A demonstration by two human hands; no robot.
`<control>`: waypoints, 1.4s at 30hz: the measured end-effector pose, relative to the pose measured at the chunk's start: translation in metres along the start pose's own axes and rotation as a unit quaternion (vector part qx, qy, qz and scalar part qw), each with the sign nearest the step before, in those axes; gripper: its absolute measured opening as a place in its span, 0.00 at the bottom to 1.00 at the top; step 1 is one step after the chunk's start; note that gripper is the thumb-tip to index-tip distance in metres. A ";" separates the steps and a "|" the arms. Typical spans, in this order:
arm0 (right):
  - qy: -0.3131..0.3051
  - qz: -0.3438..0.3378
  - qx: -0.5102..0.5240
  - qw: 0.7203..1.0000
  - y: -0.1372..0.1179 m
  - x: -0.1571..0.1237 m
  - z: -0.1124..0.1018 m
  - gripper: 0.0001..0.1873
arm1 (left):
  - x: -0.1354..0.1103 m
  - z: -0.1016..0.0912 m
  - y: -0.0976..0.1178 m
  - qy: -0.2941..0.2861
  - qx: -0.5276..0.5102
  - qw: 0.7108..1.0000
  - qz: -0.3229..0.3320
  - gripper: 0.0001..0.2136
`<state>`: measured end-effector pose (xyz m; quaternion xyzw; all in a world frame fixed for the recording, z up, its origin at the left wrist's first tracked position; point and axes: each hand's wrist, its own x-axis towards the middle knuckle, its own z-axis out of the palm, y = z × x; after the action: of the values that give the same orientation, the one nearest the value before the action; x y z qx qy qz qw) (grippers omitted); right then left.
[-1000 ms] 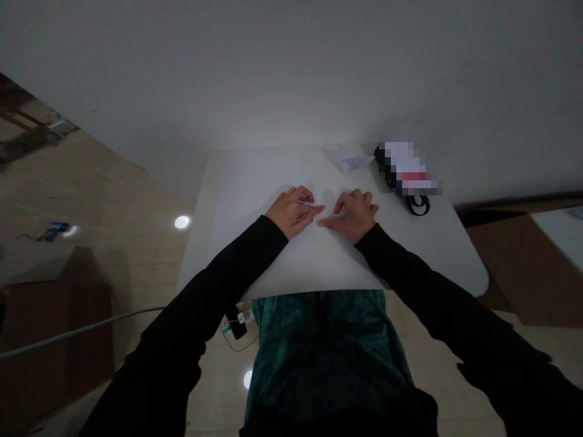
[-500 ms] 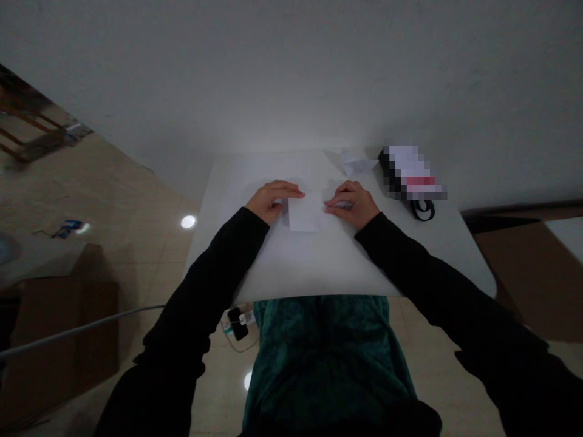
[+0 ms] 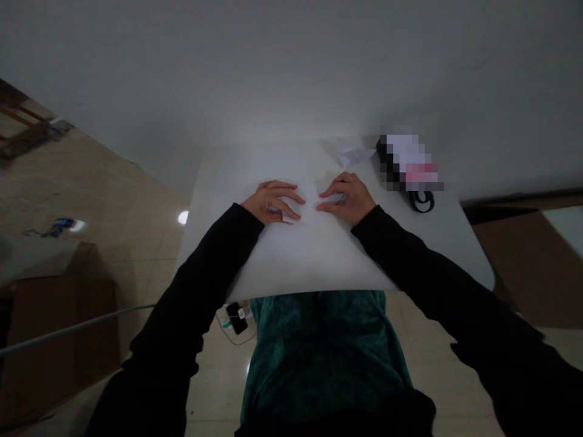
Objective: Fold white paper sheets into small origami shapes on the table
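Note:
White paper (image 3: 296, 233) lies on the white table in front of me, its edges faint against the tabletop. My left hand (image 3: 277, 202) rests over it with fingers apart, and a smaller white piece shows partly beneath those fingers. Just to the right, my right hand (image 3: 344, 197) is curled, thumb and forefinger close together at what looks like a small bit of white paper (image 3: 315, 206). How far this bit extends into the hand is hidden. A narrow gap separates the fingertips of both hands.
A crumpled white paper (image 3: 353, 153) lies at the back of the table (image 3: 355, 267). Beside it is a black-edged item with a strap (image 3: 422, 201), its top blurred out. The wall (image 3: 282, 73) rises behind. Cardboard boxes (image 3: 64, 328) and a phone (image 3: 237, 318) are below.
My left fingers have spread and come down over the small white square, which showed plainly before. My right fingertips have shifted slightly left. The view has tilted a little.

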<state>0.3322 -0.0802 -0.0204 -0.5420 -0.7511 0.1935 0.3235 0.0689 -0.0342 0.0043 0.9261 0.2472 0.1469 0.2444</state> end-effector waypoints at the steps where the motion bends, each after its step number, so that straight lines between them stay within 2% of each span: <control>1: -0.002 0.000 0.000 1.000 0.000 0.000 0.000 0.14 | 0.000 0.000 0.001 -0.007 0.001 1.000 0.000 0.07; 5: -0.006 0.004 -0.008 1.000 0.001 0.001 0.000 0.15 | 0.002 0.003 0.010 -0.025 -0.048 0.999 -0.002 0.02; 8: -0.012 0.008 -0.015 1.000 0.000 0.001 0.000 0.16 | 0.006 0.007 0.019 0.011 -0.137 0.989 -0.051 0.08; 10: -0.010 0.008 -0.013 1.000 0.000 0.001 0.000 0.16 | 0.010 0.011 0.024 0.051 -0.157 0.984 -0.071 0.11; 15: -0.007 0.012 -0.015 1.000 -0.003 0.001 0.000 0.15 | 0.018 0.018 0.027 0.125 -0.095 0.985 -0.078 0.13; 26: -0.013 0.016 -0.034 0.999 -0.008 0.000 -0.001 0.16 | 0.037 0.020 0.026 0.103 -0.053 0.980 -0.162 0.18; 32: -0.015 0.017 -0.034 0.999 -0.009 -0.001 0.000 0.18 | 0.041 0.021 0.020 0.103 -0.032 0.980 -0.170 0.21; 36: -0.015 0.012 -0.038 0.999 -0.008 -0.001 0.001 0.17 | 0.042 0.024 0.019 0.135 -0.030 0.976 -0.167 0.23; 42: -0.024 -0.049 -0.041 0.998 -0.010 -0.007 0.001 0.11 | 0.041 0.029 0.025 0.142 -0.043 0.977 -0.155 0.18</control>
<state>0.3262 -0.0900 -0.0166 -0.5123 -0.7917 0.1594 0.2922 0.1245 -0.0423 -0.0005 0.8348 0.4132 0.2482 0.2658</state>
